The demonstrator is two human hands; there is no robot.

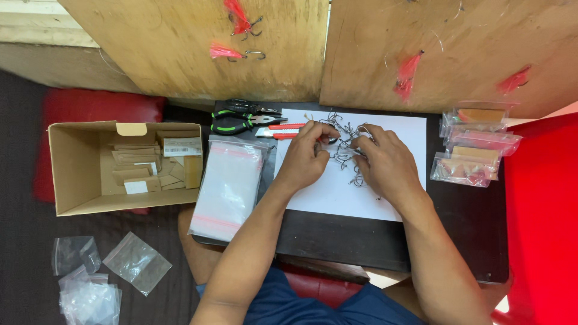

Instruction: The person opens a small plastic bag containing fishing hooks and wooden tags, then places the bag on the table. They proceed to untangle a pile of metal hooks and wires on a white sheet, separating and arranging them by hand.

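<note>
Both hands — left hand, right hand — pinching hooks; clear bag stack left, filled packets right.

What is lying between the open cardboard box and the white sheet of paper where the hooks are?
In the head view, a stack of clear zip bags lies between the cardboard box and the white sheet, overlapping the dark board's left edge.

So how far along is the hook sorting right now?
Done: three filled bags lie at the right of the table. In hand: both the left hand and right hand pick at the tangled pile of hooks on the white sheet. Left: most of that pile, plus a stack of empty bags beside the sheet.
</note>
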